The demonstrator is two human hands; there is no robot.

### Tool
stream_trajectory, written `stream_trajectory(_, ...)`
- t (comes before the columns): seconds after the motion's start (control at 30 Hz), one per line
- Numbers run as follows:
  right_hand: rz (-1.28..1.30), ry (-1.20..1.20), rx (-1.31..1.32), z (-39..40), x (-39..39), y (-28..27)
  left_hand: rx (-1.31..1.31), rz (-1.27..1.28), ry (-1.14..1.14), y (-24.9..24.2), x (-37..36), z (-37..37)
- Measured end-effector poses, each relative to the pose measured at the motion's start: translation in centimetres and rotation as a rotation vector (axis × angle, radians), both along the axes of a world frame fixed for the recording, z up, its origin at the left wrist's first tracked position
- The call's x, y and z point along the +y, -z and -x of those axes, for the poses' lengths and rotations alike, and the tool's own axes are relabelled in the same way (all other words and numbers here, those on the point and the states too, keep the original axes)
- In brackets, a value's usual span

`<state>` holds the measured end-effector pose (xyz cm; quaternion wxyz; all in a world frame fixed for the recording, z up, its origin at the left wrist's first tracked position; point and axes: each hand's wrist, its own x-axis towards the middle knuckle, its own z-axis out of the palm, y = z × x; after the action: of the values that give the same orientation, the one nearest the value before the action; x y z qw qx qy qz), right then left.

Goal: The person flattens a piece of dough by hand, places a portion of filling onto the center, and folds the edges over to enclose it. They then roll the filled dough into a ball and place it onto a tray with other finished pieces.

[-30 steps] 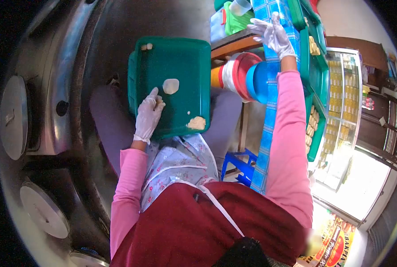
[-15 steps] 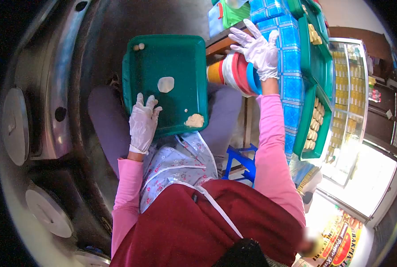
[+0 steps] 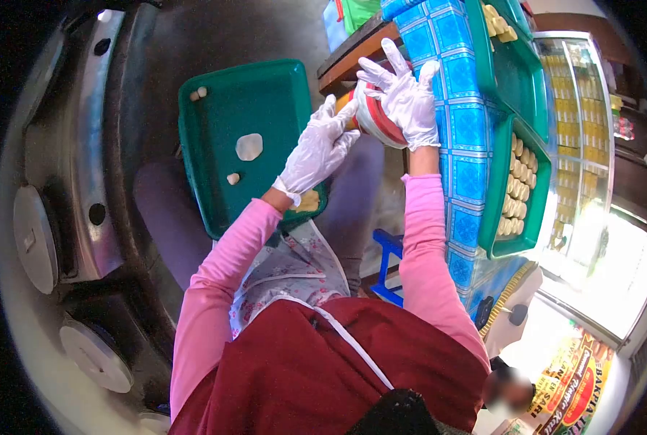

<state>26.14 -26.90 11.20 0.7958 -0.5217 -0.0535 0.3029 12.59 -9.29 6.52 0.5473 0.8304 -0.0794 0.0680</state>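
A green tray [image 3: 214, 210] rests across the person's lap. On it lie a flat white dough disc [image 3: 249, 147], a small dough ball [image 3: 233, 178], two small balls [image 3: 198, 93] in the far left corner and a pale yellow lump [image 3: 308, 201] partly behind my left wrist. My left hand [image 3: 319, 148], in a white glove, is over the tray's right edge with its fingers apart, pointing right. Gloved too, my right hand [image 3: 404, 98] is spread over stacked round tubs [image 3: 370, 119], palm showing and nothing in it. Contact with the tubs is unclear.
Beside my right arm, a table with a blue checked cloth [image 3: 457, 138] holds green trays [image 3: 488, 225] of shaped dough pieces [image 3: 515, 188]. A blue stool [image 3: 388, 268] stands below. Metal equipment with round lids [image 3: 37, 239] is at left, a glass display case [image 3: 573, 123] at right.
My left hand has moved right, off the tray's middle, close to my right hand. My right hand is slightly lower and further left. A small ball now shows below the disc. The view has shifted.
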Motion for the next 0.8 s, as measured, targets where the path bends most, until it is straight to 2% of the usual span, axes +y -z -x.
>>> stream_trajectory(0.13,0.05,-0.029,-0.037,0.6,-0.7,0.4,-0.165,-0.146,-0.094,0.5,-2.0,-1.5)
stream_trajectory(0.27,-0.02,-0.11,-0.099,1.4,-1.5,0.5,-0.112,-0.233,-0.076,0.7,-2.7,-2.5)
stream_trajectory(0.33,0.164,-0.156,-0.244,1.5,-2.0,0.7,-0.151,-0.269,-0.084,0.8,-2.9,-2.8)
stream_trajectory(0.4,-0.361,-0.117,0.204,1.7,-2.2,0.6,-0.196,-0.294,-0.092,0.9,-3.1,-3.0)
stream_trajectory(0.43,-0.971,-0.038,0.731,2.0,-2.0,0.2,-0.218,-0.306,-0.098,1.0,-3.2,-3.1)
stream_trajectory(0.5,-1.615,0.075,1.268,2.4,-1.8,0.1,-0.211,-0.351,-0.111,1.1,-3.3,-3.3)
stream_trajectory(0.63,-1.725,0.134,1.399,2.9,-1.6,0.2,-0.173,-0.328,-0.173,2.0,-3.5,-3.7)
stream_trajectory(0.73,-1.749,0.134,1.516,2.8,-2.0,0.3,-0.102,-0.41,-0.186,2.6,-3.1,-4.2)
stream_trajectory(0.8,-1.294,0.072,1.072,2.6,-2.1,0.9,0.078,-0.236,-0.192,2.7,-2.4,-4.5)
